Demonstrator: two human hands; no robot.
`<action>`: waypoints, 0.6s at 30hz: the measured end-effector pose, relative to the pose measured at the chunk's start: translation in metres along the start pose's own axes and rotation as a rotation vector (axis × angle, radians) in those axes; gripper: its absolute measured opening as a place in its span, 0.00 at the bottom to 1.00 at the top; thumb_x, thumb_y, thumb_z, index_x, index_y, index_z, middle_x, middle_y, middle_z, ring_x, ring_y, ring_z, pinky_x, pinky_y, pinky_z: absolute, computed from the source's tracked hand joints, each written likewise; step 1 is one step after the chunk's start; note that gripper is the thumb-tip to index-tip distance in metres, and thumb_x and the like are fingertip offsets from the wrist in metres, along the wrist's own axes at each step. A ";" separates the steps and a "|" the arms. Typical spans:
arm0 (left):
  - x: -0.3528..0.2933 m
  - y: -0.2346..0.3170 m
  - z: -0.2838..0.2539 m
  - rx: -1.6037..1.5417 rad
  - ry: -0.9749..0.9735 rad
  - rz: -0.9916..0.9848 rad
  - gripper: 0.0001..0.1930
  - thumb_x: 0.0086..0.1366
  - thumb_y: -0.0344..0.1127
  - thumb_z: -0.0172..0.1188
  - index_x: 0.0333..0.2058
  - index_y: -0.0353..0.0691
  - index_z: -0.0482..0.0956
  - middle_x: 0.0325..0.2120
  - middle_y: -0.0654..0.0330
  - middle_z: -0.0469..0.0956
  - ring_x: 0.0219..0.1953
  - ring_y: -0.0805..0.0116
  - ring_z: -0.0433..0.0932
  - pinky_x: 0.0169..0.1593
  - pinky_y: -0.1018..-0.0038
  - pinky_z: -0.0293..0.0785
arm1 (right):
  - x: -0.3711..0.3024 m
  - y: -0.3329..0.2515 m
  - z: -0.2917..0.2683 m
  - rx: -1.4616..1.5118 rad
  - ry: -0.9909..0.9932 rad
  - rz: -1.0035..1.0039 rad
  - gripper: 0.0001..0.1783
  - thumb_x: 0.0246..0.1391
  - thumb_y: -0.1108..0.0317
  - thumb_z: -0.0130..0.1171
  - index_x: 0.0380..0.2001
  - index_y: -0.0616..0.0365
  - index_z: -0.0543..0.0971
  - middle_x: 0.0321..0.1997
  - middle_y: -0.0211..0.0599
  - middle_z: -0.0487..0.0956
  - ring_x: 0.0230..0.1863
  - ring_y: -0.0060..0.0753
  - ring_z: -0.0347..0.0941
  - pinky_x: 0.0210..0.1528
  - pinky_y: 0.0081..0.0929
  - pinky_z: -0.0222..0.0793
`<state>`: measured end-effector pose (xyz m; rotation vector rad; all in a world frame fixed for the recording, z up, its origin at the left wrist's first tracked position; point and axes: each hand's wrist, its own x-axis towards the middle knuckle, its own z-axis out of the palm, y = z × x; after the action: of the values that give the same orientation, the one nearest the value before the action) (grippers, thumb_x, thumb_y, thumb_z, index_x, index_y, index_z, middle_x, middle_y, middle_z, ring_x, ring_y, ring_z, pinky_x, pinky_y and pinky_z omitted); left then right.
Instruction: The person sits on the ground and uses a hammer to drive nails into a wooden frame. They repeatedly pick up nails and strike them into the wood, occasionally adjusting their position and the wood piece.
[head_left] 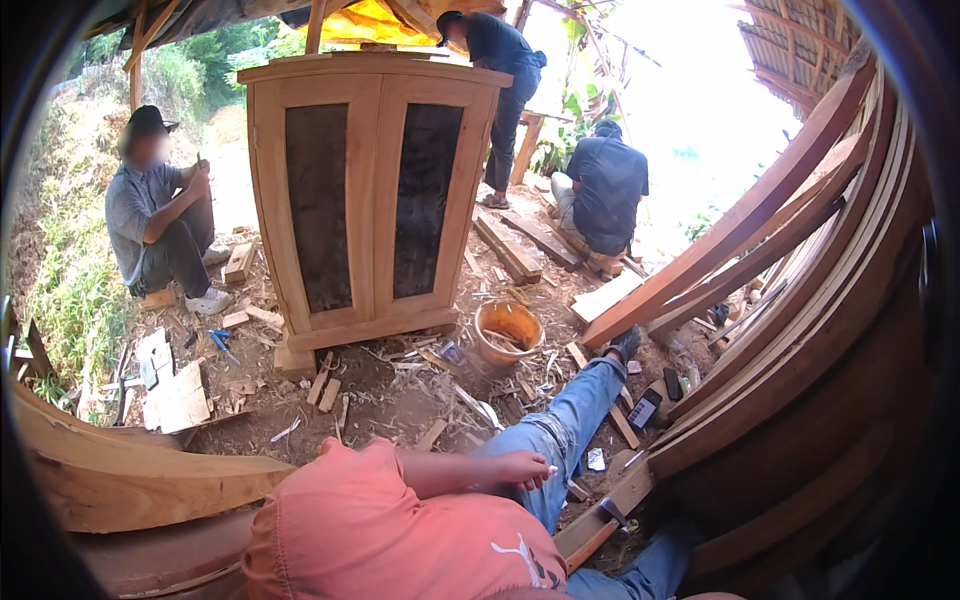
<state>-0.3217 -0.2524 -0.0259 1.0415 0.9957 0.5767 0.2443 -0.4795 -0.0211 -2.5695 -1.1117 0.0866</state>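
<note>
Head view, clock positions taken from the picture's centre. The left hand (525, 468) was at six o'clock, its fingers curled around a small white object (552, 470). The right hand was not clearly visible; its state could not be determined.

The cabinet (375, 200) stood upright between ten and eleven o'clock. Its carcass appeared assembled: top fitted, two doors closed, dark panels (318, 205) seated in both. The wood appeared bare, so surface finishing was judged outstanding. No handle could be made out. Loose boards (507, 248) lay at one o'clock, apart from the cabinet.

Open room was limited to the chip-littered ground (385, 395) between the cabinet base and the outstretched left leg (560, 425); a bucket (508, 330) stood near the centre. Leaning beams (735, 205) bounded the area at two o'clock, and a curved timber (150, 485) at eight. A seated co-worker (155, 225) occupied nine to ten o'clock.
</note>
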 end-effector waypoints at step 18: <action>-0.362 0.369 -0.017 0.534 -0.104 1.764 0.03 0.72 0.33 0.68 0.42 0.44 0.85 0.28 0.63 0.82 0.26 0.74 0.78 0.28 0.74 0.71 | 0.026 -0.055 0.060 0.378 0.245 0.114 0.43 0.62 0.67 0.71 0.78 0.63 0.65 0.73 0.62 0.76 0.75 0.63 0.72 0.77 0.49 0.67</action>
<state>-0.4849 -0.3763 0.4487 2.3133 -0.1699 1.6608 0.2123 -0.4086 -0.0570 -2.2319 -0.7746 0.0072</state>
